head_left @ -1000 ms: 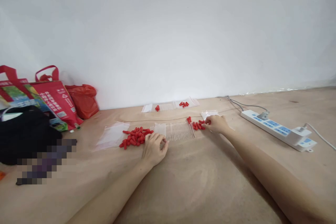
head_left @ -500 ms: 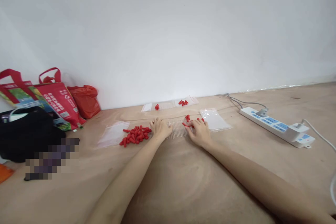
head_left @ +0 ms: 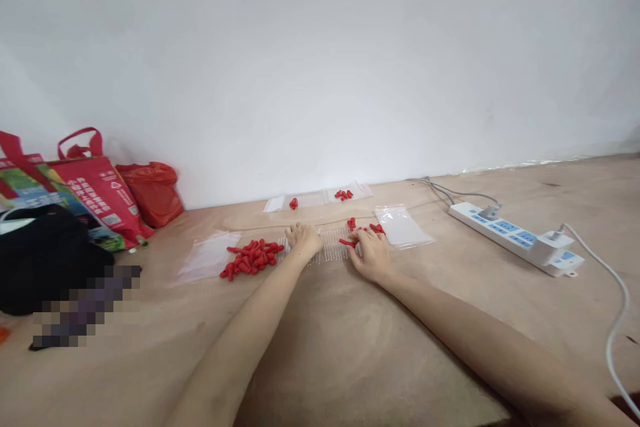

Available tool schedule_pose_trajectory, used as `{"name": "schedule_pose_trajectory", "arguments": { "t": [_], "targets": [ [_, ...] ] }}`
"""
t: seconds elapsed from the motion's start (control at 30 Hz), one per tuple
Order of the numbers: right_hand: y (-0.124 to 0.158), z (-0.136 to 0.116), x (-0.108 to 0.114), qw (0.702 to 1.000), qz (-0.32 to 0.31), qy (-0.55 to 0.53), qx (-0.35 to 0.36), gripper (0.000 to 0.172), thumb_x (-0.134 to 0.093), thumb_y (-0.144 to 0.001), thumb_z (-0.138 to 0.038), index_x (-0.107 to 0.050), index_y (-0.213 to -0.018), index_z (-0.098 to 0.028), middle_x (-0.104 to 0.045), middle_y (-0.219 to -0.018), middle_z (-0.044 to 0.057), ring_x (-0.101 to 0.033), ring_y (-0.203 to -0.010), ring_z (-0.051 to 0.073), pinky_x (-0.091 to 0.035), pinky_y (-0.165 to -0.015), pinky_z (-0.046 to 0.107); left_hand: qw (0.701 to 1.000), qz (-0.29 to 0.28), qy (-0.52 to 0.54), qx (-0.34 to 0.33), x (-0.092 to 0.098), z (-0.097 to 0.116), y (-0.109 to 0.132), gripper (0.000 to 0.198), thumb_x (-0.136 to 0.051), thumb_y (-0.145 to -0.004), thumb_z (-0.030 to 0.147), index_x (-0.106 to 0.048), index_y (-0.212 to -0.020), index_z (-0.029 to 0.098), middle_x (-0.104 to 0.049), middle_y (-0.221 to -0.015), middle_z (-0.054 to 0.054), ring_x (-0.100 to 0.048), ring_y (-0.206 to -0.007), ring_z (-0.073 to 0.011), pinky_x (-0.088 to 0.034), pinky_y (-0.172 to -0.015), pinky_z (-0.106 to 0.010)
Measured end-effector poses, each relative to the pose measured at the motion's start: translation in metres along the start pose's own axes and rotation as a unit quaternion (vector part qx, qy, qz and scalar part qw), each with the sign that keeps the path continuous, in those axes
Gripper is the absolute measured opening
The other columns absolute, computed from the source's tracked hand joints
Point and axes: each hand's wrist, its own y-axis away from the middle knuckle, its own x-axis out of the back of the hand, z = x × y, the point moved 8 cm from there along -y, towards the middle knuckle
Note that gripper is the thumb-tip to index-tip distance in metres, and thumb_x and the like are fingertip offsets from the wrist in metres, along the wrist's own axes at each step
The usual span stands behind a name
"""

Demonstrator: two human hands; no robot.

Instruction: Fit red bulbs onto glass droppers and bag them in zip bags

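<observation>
A row of clear plastic tubes (head_left: pixel 332 247) lies on the brown surface between my two hands. My left hand (head_left: pixel 303 240) rests on the row's left end with fingers curled down, just right of a pile of small red caps (head_left: pixel 251 257). My right hand (head_left: pixel 370 255) sits on the row's right end, fingers pinched on a red cap (head_left: pixel 346 242). A few more red caps (head_left: pixel 376 228) lie just beyond it, next to a clear zip bag (head_left: pixel 402 225).
Another clear bag (head_left: pixel 209 256) lies left of the cap pile. More tubes, caps and bags (head_left: pixel 320 199) sit by the white wall. Red bags (head_left: pixel 105 190) and a black bag (head_left: pixel 45 257) stand at left. A white power strip (head_left: pixel 515 239) with cables lies at right.
My left hand moved forward from the near side of the tubes onto their left end. My right hand came back left from the far caps onto the tubes' right end.
</observation>
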Motion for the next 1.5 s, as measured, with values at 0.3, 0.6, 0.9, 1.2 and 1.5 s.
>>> {"name": "schedule_pose_trajectory", "arguments": {
  "t": [0.3, 0.6, 0.9, 1.2, 1.5],
  "targets": [
    [-0.001, -0.009, 0.0, 0.99, 0.015, -0.133, 0.045, 0.023, -0.042, -0.078, -0.013, -0.057, -0.093, -0.02, -0.054, -0.085, 0.005, -0.049, -0.084, 0.017, -0.038, -0.077, 0.031, 0.969, -0.001, 0.141, -0.202, 0.025, -0.015, 0.052, 0.012, -0.04, -0.083, 0.024, -0.05, -0.084, 0.017, -0.061, -0.077, -0.002, -0.056, -0.074, -0.0146, -0.042, -0.069, -0.026],
    [0.007, -0.04, -0.014, 0.977, -0.062, -0.171, 0.115, 0.012, -0.048, -0.077, -0.015, -0.054, -0.087, -0.018, -0.057, -0.081, 0.004, -0.051, -0.078, 0.016, -0.039, -0.069, 0.029, 0.919, 0.08, 0.244, -0.299, 0.028, -0.025, 0.088, 0.014, -0.046, -0.082, 0.028, -0.057, -0.08, 0.019, -0.064, -0.073, -0.001, -0.057, -0.069, -0.0152, -0.039, -0.069, -0.029],
    [0.009, -0.044, -0.016, 0.976, -0.088, -0.145, 0.135, 0.009, -0.049, -0.077, -0.016, -0.054, -0.085, -0.018, -0.056, -0.079, 0.004, -0.05, -0.074, 0.015, -0.038, -0.065, 0.028, 0.915, 0.088, 0.246, -0.307, 0.031, -0.023, 0.09, 0.014, -0.047, -0.082, 0.027, -0.057, -0.078, 0.018, -0.064, -0.072, 0.0, -0.057, -0.067, -0.0145, -0.037, -0.07, -0.031],
    [0.011, -0.048, -0.017, 0.954, -0.121, -0.232, 0.144, 0.016, -0.046, -0.078, -0.013, -0.054, -0.091, -0.017, -0.056, -0.085, 0.006, -0.052, -0.079, 0.015, -0.043, -0.068, 0.026, 0.9, 0.099, 0.249, -0.344, 0.032, -0.019, 0.094, 0.011, -0.048, -0.082, 0.023, -0.058, -0.081, 0.019, -0.066, -0.073, 0.0, -0.058, -0.067, -0.0136, -0.037, -0.069, -0.03],
    [0.012, -0.05, -0.015, 0.939, -0.126, -0.279, 0.155, 0.017, -0.045, -0.082, -0.021, -0.06, -0.089, -0.018, -0.059, -0.08, 0.006, -0.056, -0.075, 0.013, -0.045, -0.068, 0.025, 0.869, 0.148, 0.233, -0.41, 0.035, -0.014, 0.104, 0.013, -0.047, -0.084, 0.022, -0.059, -0.087, 0.019, -0.066, -0.072, -0.001, -0.057, -0.063, -0.0121, -0.038, -0.066, -0.029]
  ]
}}
